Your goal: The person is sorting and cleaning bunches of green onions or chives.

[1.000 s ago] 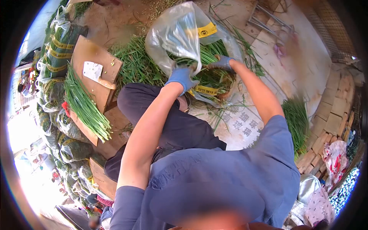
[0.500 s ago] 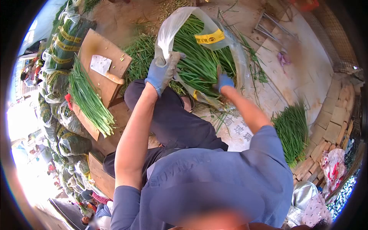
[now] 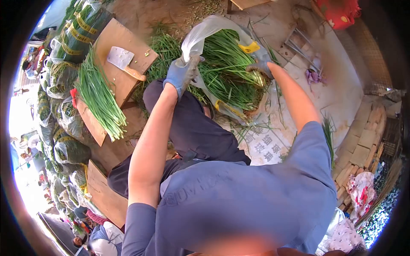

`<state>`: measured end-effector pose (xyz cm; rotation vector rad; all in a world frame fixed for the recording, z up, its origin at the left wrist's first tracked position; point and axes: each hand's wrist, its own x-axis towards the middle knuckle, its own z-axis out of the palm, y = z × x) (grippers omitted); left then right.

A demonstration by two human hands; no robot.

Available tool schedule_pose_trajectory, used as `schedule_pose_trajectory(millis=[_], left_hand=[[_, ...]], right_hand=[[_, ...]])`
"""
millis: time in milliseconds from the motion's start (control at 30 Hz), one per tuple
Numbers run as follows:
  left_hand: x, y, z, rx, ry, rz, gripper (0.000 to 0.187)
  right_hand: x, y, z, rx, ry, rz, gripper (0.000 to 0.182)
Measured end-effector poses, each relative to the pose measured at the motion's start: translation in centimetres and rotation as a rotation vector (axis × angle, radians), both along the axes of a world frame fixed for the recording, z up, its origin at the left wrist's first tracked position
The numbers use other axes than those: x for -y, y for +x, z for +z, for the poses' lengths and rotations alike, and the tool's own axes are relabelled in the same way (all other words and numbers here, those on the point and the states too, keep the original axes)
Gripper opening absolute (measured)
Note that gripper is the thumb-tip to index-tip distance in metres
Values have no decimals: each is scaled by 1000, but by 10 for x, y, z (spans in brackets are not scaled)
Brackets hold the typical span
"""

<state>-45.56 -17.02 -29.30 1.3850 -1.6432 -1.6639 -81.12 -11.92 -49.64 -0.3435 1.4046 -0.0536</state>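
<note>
A clear plastic bag [image 3: 213, 26] full of long green chives [image 3: 226, 72] stands on the ground in front of my knees. My left hand [image 3: 181, 74], in a blue glove, grips the bag's left rim and holds it up. My right hand [image 3: 259, 68], also gloved, is closed on the bag's right side beside a yellow band [image 3: 250, 47]. Another yellow band [image 3: 220, 104] wraps the bag's lower part.
A wooden board [image 3: 124, 55] to the left carries a cleaver [image 3: 124, 60] and a loose bunch of chives [image 3: 100, 100]. Bagged, yellow-banded bundles [image 3: 64, 81] line the left edge. Loose chives [image 3: 164, 53] lie behind the bag. Bricks [image 3: 363, 145] edge the right side; a red object [image 3: 339, 13] sits top right.
My right hand has risen from the bag's lower front to its upper right side. The bag has been turned a little and the yellow band has shifted right. My left hand keeps hold of the rim.
</note>
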Motion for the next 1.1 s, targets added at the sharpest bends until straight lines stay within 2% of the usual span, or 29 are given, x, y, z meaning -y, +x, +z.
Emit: schedule_pose_trajectory(millis=[67, 133, 200, 267, 300, 400, 433, 533, 600, 667, 733, 800, 867, 900, 1000, 1067, 1100], left_hand=[[-1, 5, 1, -5, -18, -10, 35], [0, 3, 3, -19, -8, 14, 37], [0, 3, 7, -32, -9, 7, 38], [-1, 3, 7, -48, -3, 3, 37], [-3, 3, 8, -46, 15, 5, 37], [-4, 2, 11, -40, 24, -16, 36], [-3, 2, 11, -36, 21, -27, 36], [-4, -3, 12, -58, 6, -12, 35], [-3, -2, 13, -31, -12, -31, 35], [0, -4, 14, -30, -9, -36, 35], [5, 0, 15, -42, 29, -15, 34], [11, 5, 10, -60, -23, 1, 35], [9, 8, 0, -38, -90, 43, 37], [3, 6, 7, 10, -173, 75, 38], [-37, -10, 16, 234, -994, 344, 38], [-76, -18, 27, 156, -934, 291, 35], [-89, -22, 26, 41, -920, 91, 33]], right_hand=[[-27, 5, -4, -325, -310, 36, 93], [-41, 3, -13, -367, -432, -54, 96], [-61, 7, -47, -641, -712, 55, 100], [-89, 27, -59, -982, -873, 174, 108], [-100, 34, -77, -977, -955, 137, 111], [-120, 64, -83, -921, -862, 356, 116], [-116, 71, -76, -939, -736, 418, 119], [-96, 73, -70, -882, -612, 345, 118], [-74, 47, -87, -741, -589, 444, 114], [-46, 15, -64, -654, -530, 577, 110], [-22, -12, 8, -389, -431, 491, 99], [-20, -18, 57, -392, -665, 227, 78], [-5, -30, 97, -167, -364, 57, 63], [2, -36, 105, -60, -218, -28, 55], [8, -49, 53, 11, -309, -187, 35], [5, -47, 41, 83, -346, -258, 27], [2, -36, 55, 88, -334, -250, 27]])
